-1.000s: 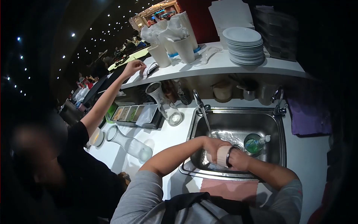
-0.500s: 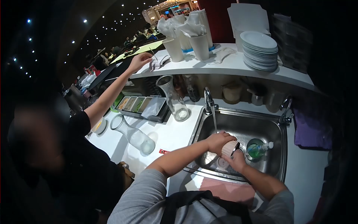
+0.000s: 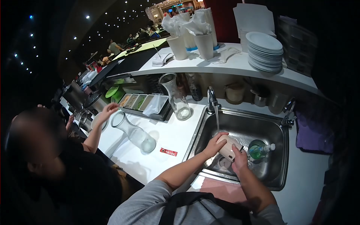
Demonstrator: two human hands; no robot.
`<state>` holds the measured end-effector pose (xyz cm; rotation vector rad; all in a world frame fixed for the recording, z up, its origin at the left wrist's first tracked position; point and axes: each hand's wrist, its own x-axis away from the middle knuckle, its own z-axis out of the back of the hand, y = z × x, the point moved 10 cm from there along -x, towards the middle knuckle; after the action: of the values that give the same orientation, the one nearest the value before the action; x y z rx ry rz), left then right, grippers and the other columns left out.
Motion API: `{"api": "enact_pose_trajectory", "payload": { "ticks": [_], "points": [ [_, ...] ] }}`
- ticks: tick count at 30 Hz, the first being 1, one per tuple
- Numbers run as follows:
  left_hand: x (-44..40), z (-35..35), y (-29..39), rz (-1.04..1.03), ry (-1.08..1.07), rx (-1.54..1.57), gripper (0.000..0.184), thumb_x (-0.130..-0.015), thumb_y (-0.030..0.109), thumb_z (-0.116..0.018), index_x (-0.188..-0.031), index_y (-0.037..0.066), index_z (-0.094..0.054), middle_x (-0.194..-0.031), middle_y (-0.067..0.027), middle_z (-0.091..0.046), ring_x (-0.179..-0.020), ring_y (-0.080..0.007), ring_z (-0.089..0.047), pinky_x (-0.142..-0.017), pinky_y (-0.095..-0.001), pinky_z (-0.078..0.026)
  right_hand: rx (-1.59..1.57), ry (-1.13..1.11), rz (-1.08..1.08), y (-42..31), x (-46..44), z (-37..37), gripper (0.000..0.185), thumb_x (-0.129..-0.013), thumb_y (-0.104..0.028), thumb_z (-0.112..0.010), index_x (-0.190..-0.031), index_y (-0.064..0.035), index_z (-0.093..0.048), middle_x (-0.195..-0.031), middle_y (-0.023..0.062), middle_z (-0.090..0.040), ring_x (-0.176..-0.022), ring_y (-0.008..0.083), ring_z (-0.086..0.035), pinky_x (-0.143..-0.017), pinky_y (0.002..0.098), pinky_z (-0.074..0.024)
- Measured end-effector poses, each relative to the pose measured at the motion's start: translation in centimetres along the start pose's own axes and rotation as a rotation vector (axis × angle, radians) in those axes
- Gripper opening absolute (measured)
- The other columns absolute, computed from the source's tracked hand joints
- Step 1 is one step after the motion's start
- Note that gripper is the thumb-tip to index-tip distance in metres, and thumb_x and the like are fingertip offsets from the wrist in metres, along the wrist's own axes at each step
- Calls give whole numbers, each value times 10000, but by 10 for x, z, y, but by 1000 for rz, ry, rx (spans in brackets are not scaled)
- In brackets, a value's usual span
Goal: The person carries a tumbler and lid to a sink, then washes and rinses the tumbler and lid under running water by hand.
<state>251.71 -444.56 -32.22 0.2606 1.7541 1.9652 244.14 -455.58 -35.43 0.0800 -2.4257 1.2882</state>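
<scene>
Over the sink point(image 3: 258, 113), a pale pink-beige tumbler point(image 3: 227, 147) lies tilted between my two hands. My left hand point(image 3: 215, 144) wraps its upper left end, close to the stream of running water. At the other end my right hand point(image 3: 240, 158) grips it, thumb along the side. Beneath them in the basin is a small pale round piece point(image 3: 224, 163), partly covered, its kind unclear. Right of my right hand stands a clear bottle of green liquid point(image 3: 257, 149). Water runs from the left faucet point(image 3: 212, 98).
A glass carafe point(image 3: 137, 135) lies on the counter near a red packet point(image 3: 168, 152); another carafe point(image 3: 180, 103) stands behind. A co-worker's hand point(image 3: 108, 111) is near the condiment tray point(image 3: 144, 107). Stacked plates point(image 3: 265, 52) top the shelf; a purple cloth point(image 3: 313, 131) lies right.
The tumbler has turned so its side now faces me and its open mouth no longer shows. The co-worker's hand has drawn back from the shelf paper to near the condiment tray.
</scene>
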Motion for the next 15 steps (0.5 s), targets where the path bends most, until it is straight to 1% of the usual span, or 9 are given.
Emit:
{"api": "enact_pose_trajectory", "payload": {
  "ticks": [2,5,6,8,9,12,13,14,15],
  "points": [
    [-1,4,11,-17,-19,7,379,-913,290,-490,-1234,88,-490,-1156,-73,-525,-1048,-162,-504,-916,-280,-404,292,71,96,-2,4,4,359,-858,-229,-636,-1097,21,-541,-920,118,-624,-740,223,-636,-633,345,-520],
    [17,-6,-18,740,86,508,352,-892,243,-513,-1197,67,-523,-1195,-100,-522,-1071,-179,-506,-963,-281,-366,1273,-432,687,-9,14,-44,372,-867,-240,-623,-1128,8,-529,-956,118,-623,-767,242,-642,-643,347,-522],
    [6,1,-10,497,74,371,381,-896,278,-510,-1218,75,-503,-1198,-98,-518,-1081,-188,-503,-950,-306,-385,779,-314,450,-9,-2,-22,360,-861,-247,-627,-1100,12,-551,-918,114,-631,-757,242,-643,-647,351,-518],
    [0,7,7,7,49,99,443,-904,349,-504,-1261,90,-461,-1205,-94,-508,-1100,-205,-496,-925,-356,-423,-201,-68,-25,-3,4,-21,344,-851,-261,-636,-1043,21,-594,-844,106,-648,-739,242,-646,-654,360,-512],
    [-2,9,10,-108,29,65,508,-894,438,-519,-1272,108,-439,-1169,-86,-513,-1083,-212,-505,-812,-377,-492,-249,-44,25,-1,0,-17,357,-839,-256,-636,-1015,53,-600,-849,117,-651,-762,236,-646,-665,380,-503],
    [15,-13,-36,593,-127,413,534,-892,486,-508,-1291,139,-441,-1166,-70,-521,-1114,-191,-498,-745,-362,-519,625,-122,252,2,-9,-3,375,-842,-225,-617,-1065,73,-568,-941,142,-636,-845,229,-634,-723,378,-495],
    [19,-15,-39,684,-59,578,485,-857,403,-612,-1232,123,-485,-1142,-77,-519,-1010,-186,-541,-772,-292,-492,950,-199,248,0,-7,-14,388,-851,-207,-606,-1116,67,-535,-993,140,-620,-869,227,-628,-733,372,-496],
    [17,-17,-46,675,-34,566,494,-851,396,-624,-1237,127,-474,-1135,-73,-522,-1000,-186,-546,-767,-300,-497,1268,-285,276,-1,-3,-25,407,-859,-189,-594,-1167,61,-503,-1045,138,-604,-892,225,-622,-743,365,-496],
    [12,-22,-60,665,-8,554,504,-845,389,-635,-1243,131,-463,-1128,-69,-526,-990,-185,-551,-763,-307,-502,961,-235,211,8,-2,-21,385,-869,-179,-584,-1171,47,-504,-1018,117,-613,-873,230,-631,-735,368,-504]
  ]
}}
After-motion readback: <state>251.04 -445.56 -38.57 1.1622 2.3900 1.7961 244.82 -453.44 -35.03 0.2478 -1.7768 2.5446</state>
